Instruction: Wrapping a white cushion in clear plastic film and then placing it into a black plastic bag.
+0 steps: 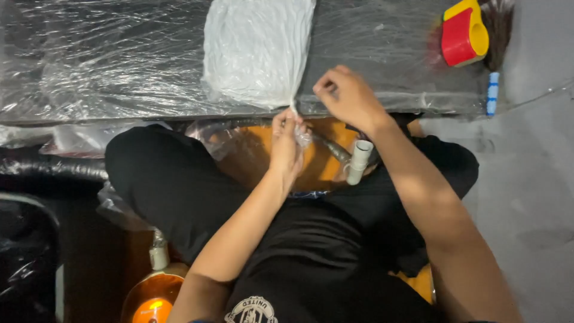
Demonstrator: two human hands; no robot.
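Observation:
A clear plastic bag filled with white material lies on a low dark table covered in shiny plastic film. My left hand pinches the bag's twisted neck at the table's near edge. My right hand hovers just to the right of the neck, fingers curled, resting on the table edge; what it holds, if anything, is too small to tell. I sit cross-legged in black clothes.
A red and yellow plastic object and a dark brush lie at the table's far right. A white tube and orange material sit in my lap. An orange bottle stands by my left knee. Grey floor spreads to the right.

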